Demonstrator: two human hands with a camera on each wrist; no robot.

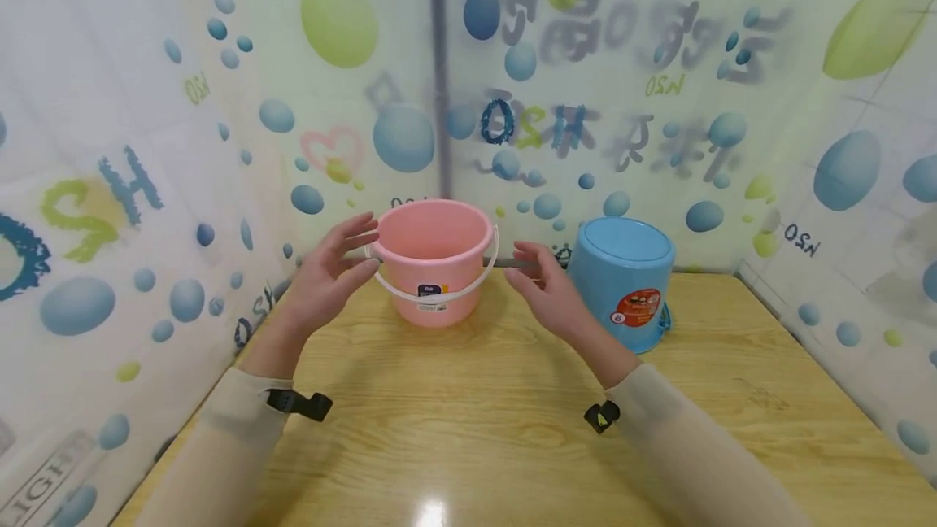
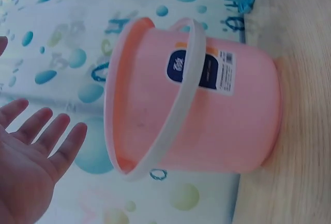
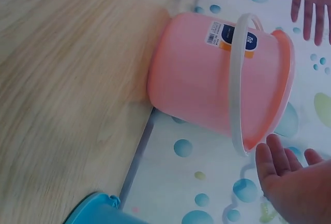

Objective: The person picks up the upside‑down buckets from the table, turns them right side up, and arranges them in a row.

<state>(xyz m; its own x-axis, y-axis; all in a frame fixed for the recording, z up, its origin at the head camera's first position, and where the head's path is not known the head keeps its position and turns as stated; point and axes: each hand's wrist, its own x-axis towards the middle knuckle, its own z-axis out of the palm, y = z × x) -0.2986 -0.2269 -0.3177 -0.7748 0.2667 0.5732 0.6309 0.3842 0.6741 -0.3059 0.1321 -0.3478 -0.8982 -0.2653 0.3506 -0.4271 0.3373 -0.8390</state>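
A pink bucket [image 1: 435,275] stands upright on the table with its white handle [image 1: 468,287] hanging down across the front, over a dark label. To its left the left hand [image 1: 333,271] is raised with fingers extended, near the rim; the left wrist view shows the palm apart from the bucket. On the other side the right hand [image 1: 542,283] hovers between the pink bucket and a blue bucket [image 1: 622,283], fingers loosely bent and holding nothing. The blue bucket rests upside down, a red sticker on its side.
The wooden table [image 1: 454,421] reaches forward to a printed curtain [image 1: 351,120] with blue and green bubbles, which also hangs along the left and right. Each wrist carries a black strap, the left strap [image 1: 298,403] and the right strap [image 1: 602,415].
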